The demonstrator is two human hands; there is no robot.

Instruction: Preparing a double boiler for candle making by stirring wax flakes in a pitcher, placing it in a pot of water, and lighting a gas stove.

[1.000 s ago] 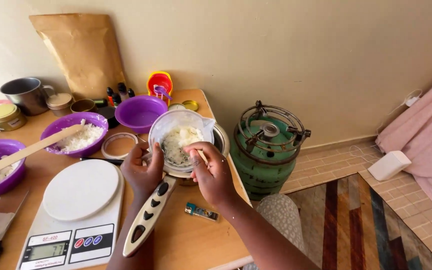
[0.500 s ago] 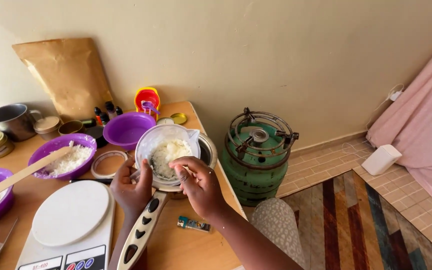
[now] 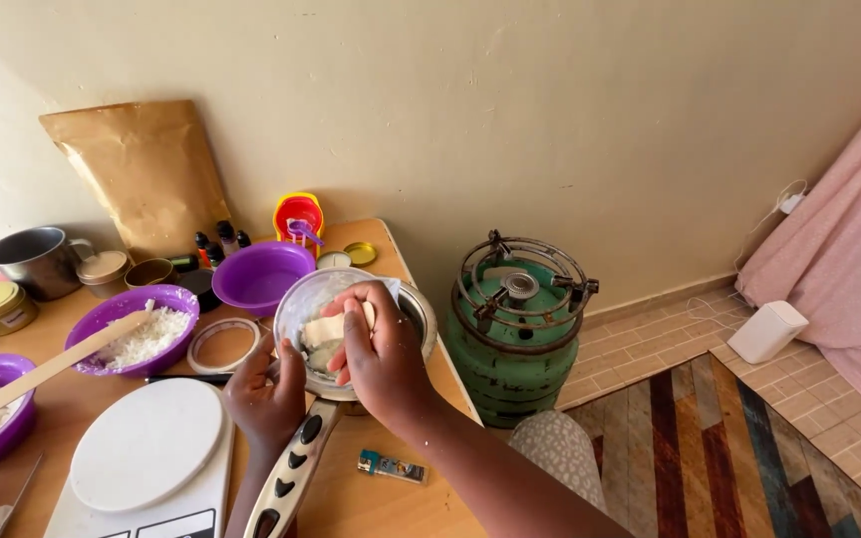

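We note the left hand gripping the near rim of the clear plastic cup, which sits over the saucepan on the table. The right hand reaches in from above, fingers curled, apparently around a stirring stick; its grasp is obscured. The saucepan handle runs toward us.

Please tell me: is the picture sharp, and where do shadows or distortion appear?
Head view: mostly sharp; the right hand over the clear cup looks slightly soft, as does the left hand. Soft daylight, no hard glare; a faint shadow falls on the wall behind the brown bag. Wide-angle lens bends the table edge and tilts the gas burner.
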